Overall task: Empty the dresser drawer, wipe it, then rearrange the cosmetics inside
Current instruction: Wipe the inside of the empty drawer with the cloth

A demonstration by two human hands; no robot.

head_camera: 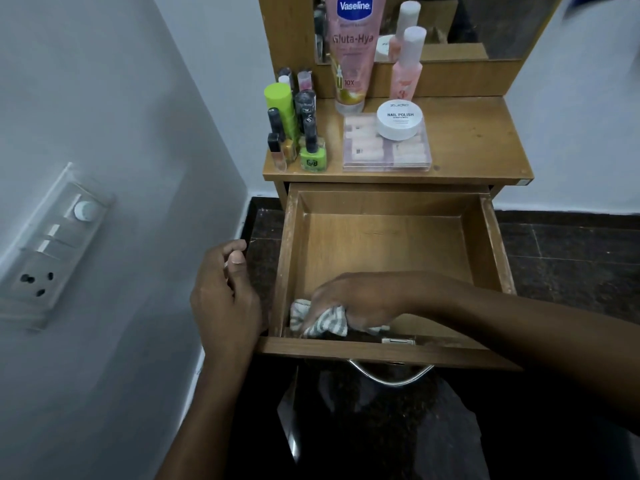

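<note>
near: your left grip (225, 296) is just beside the open drawer (381, 202), fingers loosely curled, holding nothing | your right grip (353, 303) clamps the striped cloth (322, 323) in its near-left corner | far: on the table (478, 143) stand nail polish bottles (313, 157) at left, white jar (400, 119) on clear box (388, 157), Vaseline tube (353, 53) behind.

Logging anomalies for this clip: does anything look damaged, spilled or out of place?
Only wear: the drawer has whitish, chipped edging on its side rims. Nothing is spilled. The nail polish bottles stand upright on the dresser top. The right hand grips a striped cloth inside.
</note>
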